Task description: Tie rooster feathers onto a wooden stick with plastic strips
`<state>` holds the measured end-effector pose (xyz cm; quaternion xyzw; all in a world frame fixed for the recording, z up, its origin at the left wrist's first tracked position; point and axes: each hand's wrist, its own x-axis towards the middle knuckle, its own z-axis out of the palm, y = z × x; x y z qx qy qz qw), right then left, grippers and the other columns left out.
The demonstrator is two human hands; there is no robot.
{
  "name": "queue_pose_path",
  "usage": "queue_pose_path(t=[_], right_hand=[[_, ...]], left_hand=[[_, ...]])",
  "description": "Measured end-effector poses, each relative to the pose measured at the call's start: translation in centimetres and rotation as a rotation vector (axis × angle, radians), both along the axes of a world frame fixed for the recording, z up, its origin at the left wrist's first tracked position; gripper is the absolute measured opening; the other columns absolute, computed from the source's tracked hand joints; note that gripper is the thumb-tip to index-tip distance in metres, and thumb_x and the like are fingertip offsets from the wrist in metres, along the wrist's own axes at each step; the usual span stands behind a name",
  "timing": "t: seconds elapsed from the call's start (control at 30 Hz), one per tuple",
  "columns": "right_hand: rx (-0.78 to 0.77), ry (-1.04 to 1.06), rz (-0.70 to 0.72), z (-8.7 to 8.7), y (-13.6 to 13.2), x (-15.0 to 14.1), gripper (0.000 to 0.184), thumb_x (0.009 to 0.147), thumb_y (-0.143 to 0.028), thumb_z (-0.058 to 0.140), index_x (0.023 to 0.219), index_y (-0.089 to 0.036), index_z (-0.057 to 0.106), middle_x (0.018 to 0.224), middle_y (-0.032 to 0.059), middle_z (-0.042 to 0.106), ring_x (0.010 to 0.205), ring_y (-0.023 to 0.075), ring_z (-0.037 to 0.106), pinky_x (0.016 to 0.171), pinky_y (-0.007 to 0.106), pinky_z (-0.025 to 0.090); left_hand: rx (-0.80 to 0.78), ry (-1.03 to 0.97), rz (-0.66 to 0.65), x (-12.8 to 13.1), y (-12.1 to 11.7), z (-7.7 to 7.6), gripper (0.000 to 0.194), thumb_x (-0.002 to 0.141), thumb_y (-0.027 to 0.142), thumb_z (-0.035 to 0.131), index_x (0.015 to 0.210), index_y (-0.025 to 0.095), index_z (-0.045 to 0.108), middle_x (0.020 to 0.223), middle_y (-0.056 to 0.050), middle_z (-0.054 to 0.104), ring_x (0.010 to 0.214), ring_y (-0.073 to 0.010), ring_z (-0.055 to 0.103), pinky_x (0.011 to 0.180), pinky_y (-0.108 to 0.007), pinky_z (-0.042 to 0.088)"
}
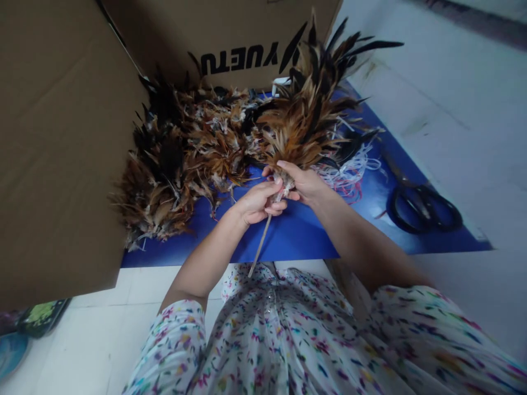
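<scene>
Both my hands are closed around the lower part of a feather duster, whose brown and black feathers fan out away from me. My left hand grips it where a thin stick comes out and points down toward my body. Just above, my right hand wraps the pale base of the feathers, thumb on top. To the left lies a heap of loose feather bunches on the blue table top. Beside my right hand is a tangle of white and pink strings.
Black-handled scissors lie on the right part of the blue table top. Cardboard boxes stand at the left and the back, the back one with upside-down lettering. Dark trays and a blue basin are low at the left.
</scene>
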<state>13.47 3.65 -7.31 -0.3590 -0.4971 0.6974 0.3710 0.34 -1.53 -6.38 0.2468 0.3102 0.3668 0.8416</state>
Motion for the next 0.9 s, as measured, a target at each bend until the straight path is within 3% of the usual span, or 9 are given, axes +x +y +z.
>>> queue_pose_path(t=[0.23, 0.43, 0.6, 0.7, 0.8, 0.83, 0.9], right_hand=[[0.094, 0.035, -0.034, -1.1, 0.3, 0.3, 0.036, 0.074, -0.056, 0.073, 0.073, -0.020, 0.072, 0.071, 0.0003, 0.067, 0.065, 0.0120, 0.059, 0.062, 0.024, 0.050], [0.049, -0.031, -0.041, -1.3, 0.0, 0.1, 0.040, 0.074, -0.060, 0.072, 0.071, -0.020, 0.070, 0.067, 0.0006, 0.064, 0.064, 0.0131, 0.059, 0.069, 0.027, 0.053], [0.076, -0.236, -0.042, -0.5, 0.6, 1.0, 0.049, 0.075, -0.071, 0.065, 0.070, -0.022, 0.066, 0.076, 0.0051, 0.070, 0.077, 0.0206, 0.066, 0.077, 0.035, 0.055], [0.295, -0.597, -0.013, 1.5, 0.4, 2.6, 0.046, 0.082, -0.066, 0.062, 0.064, -0.024, 0.063, 0.072, 0.0079, 0.070, 0.084, 0.0267, 0.068, 0.075, 0.038, 0.053], [0.712, -0.978, -0.186, 4.5, -0.7, 3.0, 0.030, 0.079, -0.049, 0.072, 0.066, -0.023, 0.065, 0.072, 0.0092, 0.070, 0.098, 0.0317, 0.067, 0.078, 0.038, 0.049], [0.805, -1.037, -0.222, 5.4, -1.1, 2.4, 0.027, 0.082, -0.044, 0.070, 0.068, -0.022, 0.066, 0.075, 0.0097, 0.070, 0.099, 0.0314, 0.067, 0.079, 0.038, 0.048], [0.918, -1.048, -0.122, 7.0, -1.6, 0.3, 0.021, 0.087, -0.037, 0.065, 0.073, -0.021, 0.069, 0.079, 0.0085, 0.072, 0.093, 0.0270, 0.067, 0.079, 0.035, 0.045]], left_hand=[[0.024, -0.075, -0.071, 0.0, -0.2, -0.1, 0.020, 0.098, 0.027, 0.054, 0.083, 0.013, 0.053, 0.059, 0.007, 0.036, 0.039, -0.0016, 0.030, 0.037, -0.010, 0.022], [-0.023, -0.005, -0.039, 0.2, -0.2, 0.1, 0.026, 0.100, 0.025, 0.046, 0.076, 0.017, 0.042, 0.058, 0.008, 0.032, 0.038, -0.0018, 0.026, 0.036, -0.010, 0.019], [-0.050, -0.003, 0.003, 0.1, -0.1, 0.2, 0.029, 0.095, 0.025, 0.058, 0.074, 0.018, 0.039, 0.060, 0.008, 0.032, 0.039, -0.0014, 0.025, 0.037, -0.009, 0.017], [-0.060, 0.014, 0.060, 0.1, 0.1, 0.1, 0.030, 0.096, 0.025, 0.056, 0.073, 0.019, 0.038, 0.059, 0.009, 0.030, 0.039, -0.0011, 0.022, 0.037, -0.009, 0.014], [-0.069, 0.050, 0.092, 0.2, 0.3, -0.1, 0.030, 0.099, 0.024, 0.048, 0.071, 0.018, 0.038, 0.057, 0.009, 0.027, 0.038, -0.0016, 0.020, 0.037, -0.011, 0.013], [-0.070, 0.056, 0.090, 0.4, 0.3, -0.2, 0.030, 0.099, 0.023, 0.046, 0.071, 0.018, 0.038, 0.057, 0.009, 0.027, 0.038, -0.0019, 0.020, 0.036, -0.011, 0.013], [-0.072, 0.073, 0.086, 0.7, 0.4, -0.4, 0.030, 0.098, 0.015, 0.043, 0.068, 0.019, 0.036, 0.056, 0.008, 0.029, 0.038, -0.0019, 0.020, 0.036, -0.012, 0.013]])
